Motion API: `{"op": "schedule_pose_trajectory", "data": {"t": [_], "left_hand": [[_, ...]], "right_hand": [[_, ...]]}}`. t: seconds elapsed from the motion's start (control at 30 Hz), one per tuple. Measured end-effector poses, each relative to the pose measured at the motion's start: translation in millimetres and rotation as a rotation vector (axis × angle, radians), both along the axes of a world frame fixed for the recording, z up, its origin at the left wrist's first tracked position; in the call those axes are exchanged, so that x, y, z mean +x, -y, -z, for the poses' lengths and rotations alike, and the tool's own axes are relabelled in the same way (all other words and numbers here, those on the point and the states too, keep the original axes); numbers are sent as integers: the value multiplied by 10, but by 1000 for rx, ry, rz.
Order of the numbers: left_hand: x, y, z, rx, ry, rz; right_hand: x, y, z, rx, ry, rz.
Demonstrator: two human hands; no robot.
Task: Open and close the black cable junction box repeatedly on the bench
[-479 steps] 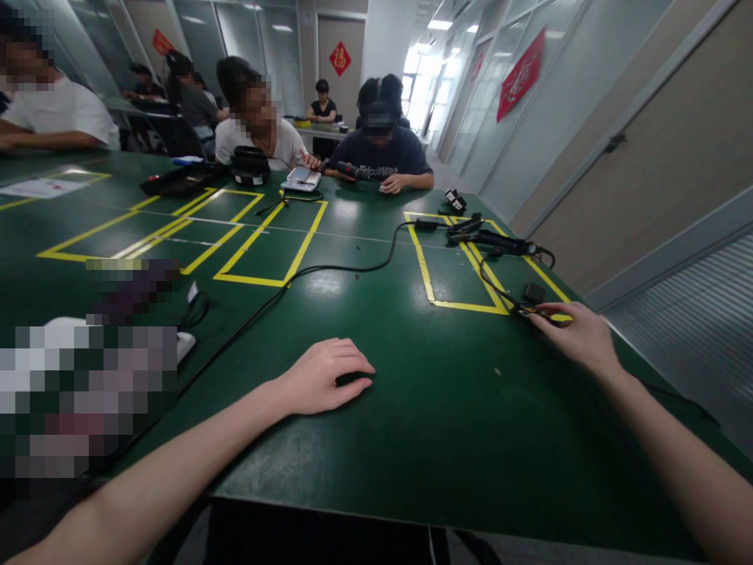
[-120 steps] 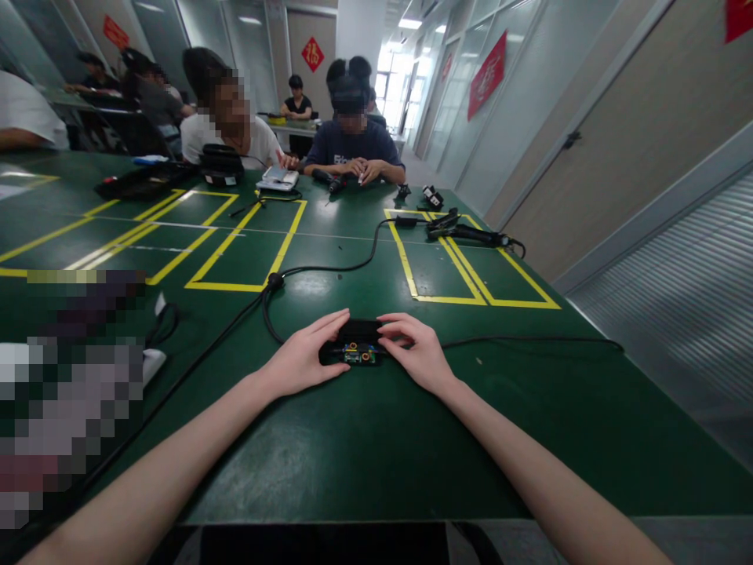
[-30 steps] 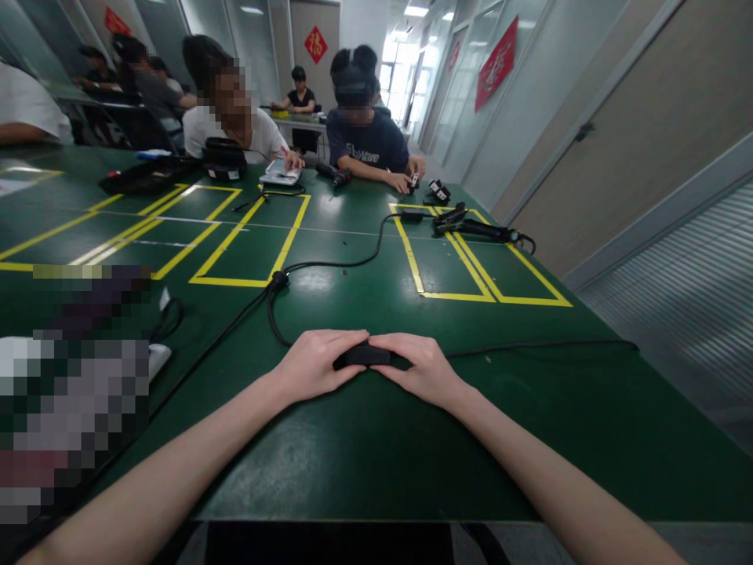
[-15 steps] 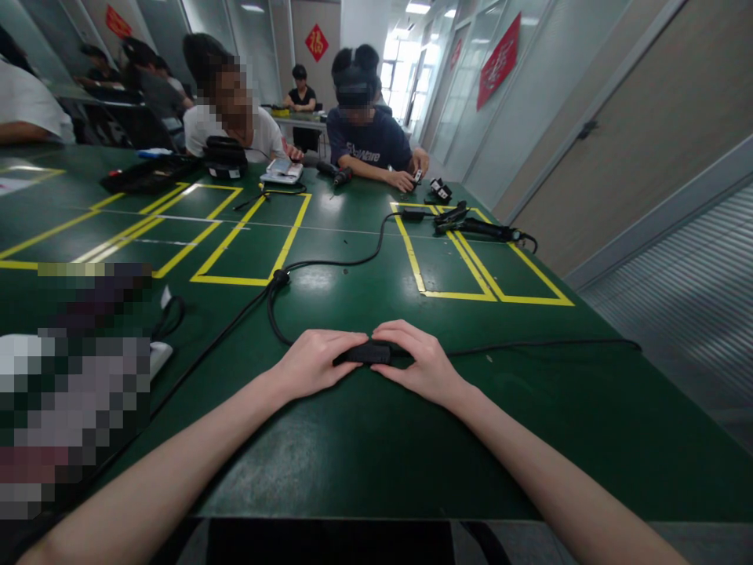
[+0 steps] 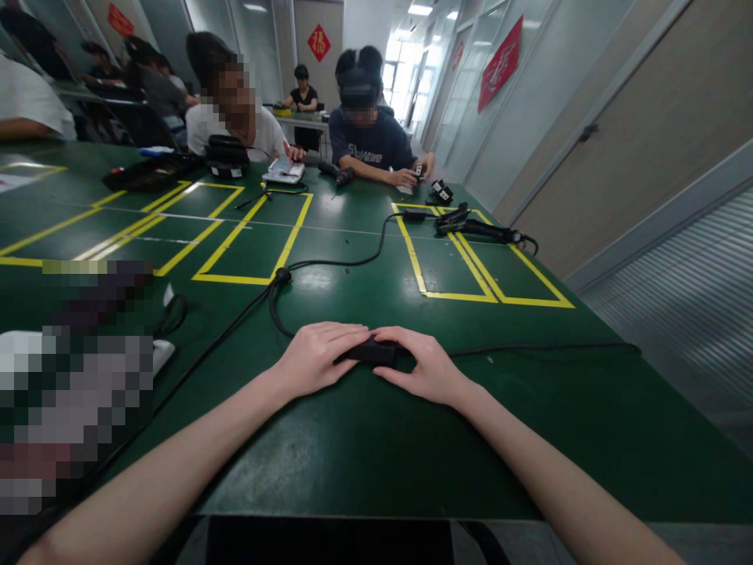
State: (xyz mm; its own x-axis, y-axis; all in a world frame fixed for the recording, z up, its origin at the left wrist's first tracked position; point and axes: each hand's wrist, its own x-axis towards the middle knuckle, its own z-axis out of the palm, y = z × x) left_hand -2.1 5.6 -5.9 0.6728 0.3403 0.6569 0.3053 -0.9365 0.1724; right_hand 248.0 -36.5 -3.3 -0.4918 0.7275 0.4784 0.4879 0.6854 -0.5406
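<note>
A small black box (image 5: 376,352) with a cable at each end is between my two hands, just above or on the green table (image 5: 353,455). My left hand (image 5: 321,357) wraps its fingers over the left end of the box, thumb along the near side. At the right end, my right hand (image 5: 427,366) curves its fingers over the far side, with the thumb at the near side. One black cable (image 5: 547,346) runs right across the table; another (image 5: 276,314) loops from the left to a cable junction (image 5: 283,276).
Yellow tape rectangles (image 5: 462,297) mark the table. A black cabled tool (image 5: 482,228) lies at the far right, a drill (image 5: 338,173) farther back. Beyond the table sit a person in white (image 5: 203,125) and a person in a dark shirt (image 5: 368,141). Blurred items lie at the left.
My fingers have shifted slightly on the black box, whose near face is turned a little more into view. Across the table, the dark-shirted person's hands have moved slightly.
</note>
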Motion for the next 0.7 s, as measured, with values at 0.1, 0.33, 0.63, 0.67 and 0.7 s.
{"op": "schedule_pose_trajectory", "data": {"t": [0.1, 0.33, 0.63, 0.67, 0.7], "left_hand": [[5, 0, -33, 81, -4, 12], [3, 9, -100, 199, -23, -4], [36, 21, -86, 144, -5, -14], [36, 25, -95, 136, 4, -17], [33, 30, -108, 132, 19, -22]], "right_hand": [[1, 25, -51, -166, -27, -3], [44, 93, -118, -419, -163, -67], [4, 99, 27, -180, -244, 51], [10, 105, 25, -169, -253, 73], [30, 108, 17, -164, -267, 102]]}}
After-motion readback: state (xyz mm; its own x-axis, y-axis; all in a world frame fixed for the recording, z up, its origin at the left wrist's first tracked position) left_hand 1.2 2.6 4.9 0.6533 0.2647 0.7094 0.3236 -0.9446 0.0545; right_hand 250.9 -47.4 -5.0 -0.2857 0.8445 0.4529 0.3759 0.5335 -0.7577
